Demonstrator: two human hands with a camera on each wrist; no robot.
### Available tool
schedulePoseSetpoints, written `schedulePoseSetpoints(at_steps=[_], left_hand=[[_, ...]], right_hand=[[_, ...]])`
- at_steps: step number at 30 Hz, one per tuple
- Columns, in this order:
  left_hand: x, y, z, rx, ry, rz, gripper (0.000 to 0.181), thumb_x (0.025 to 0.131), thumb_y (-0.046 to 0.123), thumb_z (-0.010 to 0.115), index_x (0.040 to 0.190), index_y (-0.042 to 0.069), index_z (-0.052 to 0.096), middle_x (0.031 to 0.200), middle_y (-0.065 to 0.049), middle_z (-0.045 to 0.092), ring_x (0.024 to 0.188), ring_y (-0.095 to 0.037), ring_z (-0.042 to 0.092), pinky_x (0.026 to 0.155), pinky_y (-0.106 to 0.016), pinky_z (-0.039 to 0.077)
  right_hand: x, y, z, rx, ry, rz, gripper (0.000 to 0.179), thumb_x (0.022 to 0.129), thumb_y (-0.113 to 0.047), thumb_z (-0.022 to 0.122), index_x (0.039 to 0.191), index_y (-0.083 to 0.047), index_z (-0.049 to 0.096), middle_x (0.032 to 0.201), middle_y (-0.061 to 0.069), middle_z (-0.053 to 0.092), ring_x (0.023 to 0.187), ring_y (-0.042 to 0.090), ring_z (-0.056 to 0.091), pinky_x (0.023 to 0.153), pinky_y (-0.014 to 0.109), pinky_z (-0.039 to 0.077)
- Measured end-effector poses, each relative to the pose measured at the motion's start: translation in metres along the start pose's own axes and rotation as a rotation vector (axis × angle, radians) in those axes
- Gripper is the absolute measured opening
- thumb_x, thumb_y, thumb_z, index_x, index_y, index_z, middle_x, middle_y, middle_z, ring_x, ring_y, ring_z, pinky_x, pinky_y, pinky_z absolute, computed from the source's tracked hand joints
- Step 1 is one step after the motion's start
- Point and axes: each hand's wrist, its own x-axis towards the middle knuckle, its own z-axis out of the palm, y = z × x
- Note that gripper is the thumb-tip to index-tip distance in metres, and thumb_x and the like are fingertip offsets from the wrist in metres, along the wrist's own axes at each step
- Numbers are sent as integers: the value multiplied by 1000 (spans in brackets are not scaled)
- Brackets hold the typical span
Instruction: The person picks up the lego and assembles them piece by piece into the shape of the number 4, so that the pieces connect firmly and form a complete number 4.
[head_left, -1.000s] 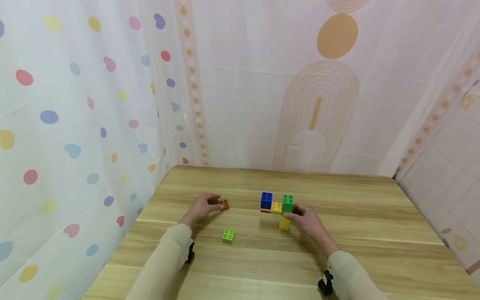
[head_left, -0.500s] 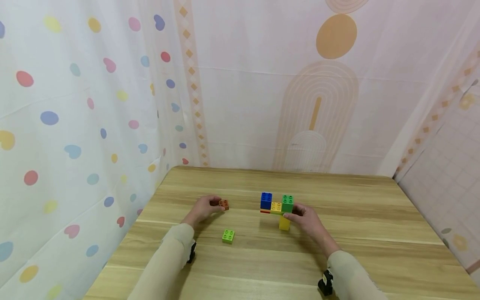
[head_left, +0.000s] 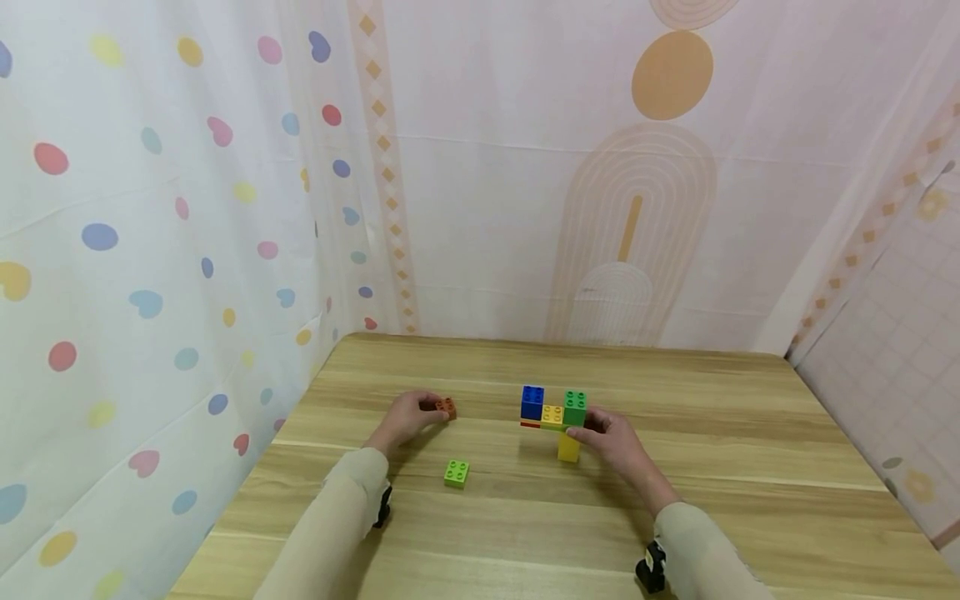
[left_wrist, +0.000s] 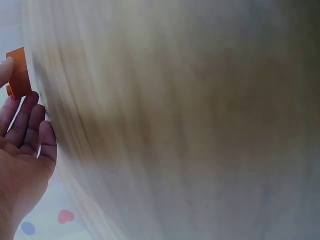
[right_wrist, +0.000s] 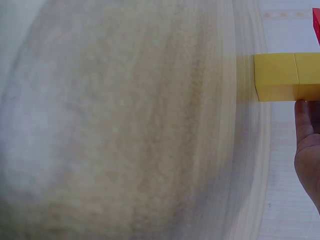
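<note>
My left hand (head_left: 408, 418) pinches a small reddish-brown toy brick (head_left: 447, 407) between thumb and fingers at the left of the table. In the left wrist view the thumb lies on this brick (left_wrist: 20, 74), and the other fingers extend below it. On the right, my right hand (head_left: 611, 435) holds a built brick structure by its right side, thumb in front. Its yellow column (head_left: 568, 446) stands below a crosspiece bearing a blue brick (head_left: 532, 402), a yellow-orange brick (head_left: 552, 414) and a green brick (head_left: 575, 407). The right wrist view shows stacked yellow bricks (right_wrist: 277, 76) beside the fingers.
A lime-green brick (head_left: 457, 473) lies on the wooden table (head_left: 480, 542), nearer me and between the hands. Patterned curtains (head_left: 480, 208) hang behind the table and along its left side.
The left fingers have closed in on the reddish-brown brick, which is now slightly tilted and shifted a little to the left. My right hand and the structure stay in place.
</note>
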Motion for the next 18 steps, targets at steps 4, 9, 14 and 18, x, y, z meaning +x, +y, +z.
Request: schedulePoseSetpoints(at_steps=[4, 9, 14, 18], left_hand=[[0, 1, -3, -44, 3, 4, 27, 91, 18, 74, 113, 3, 70, 104, -6, 68, 97, -22, 61, 87, -42, 49], [0, 12, -7, -89, 16, -8, 31, 93, 22, 71, 118, 4, 68, 106, -7, 67, 98, -23, 61, 87, -42, 49], [2, 27, -11, -118, 34, 27, 33, 95, 28, 69, 118, 4, 67, 106, -8, 67, 96, -23, 60, 84, -40, 49], [4, 41, -12, -145, 31, 52, 33, 93, 31, 71, 117, 7, 68, 105, -7, 66, 95, -22, 59, 79, -36, 49]], right_hand=[[0, 0, 0, 6, 0, -1, 37, 91, -25, 74, 124, -8, 67, 112, 3, 68, 100, 21, 59, 93, 38, 49], [-1, 0, 0, 9, 0, -3, 37, 91, -25, 74, 123, -8, 67, 112, 4, 68, 99, 21, 59, 92, 37, 49], [-1, -2, 0, 10, -3, 0, 36, 91, -24, 74, 123, -8, 68, 112, 4, 68, 99, 21, 59, 92, 37, 49], [-2, -3, 0, 11, -4, 3, 36, 91, -24, 74, 123, -8, 68, 112, 4, 68, 100, 21, 59, 92, 37, 49]])
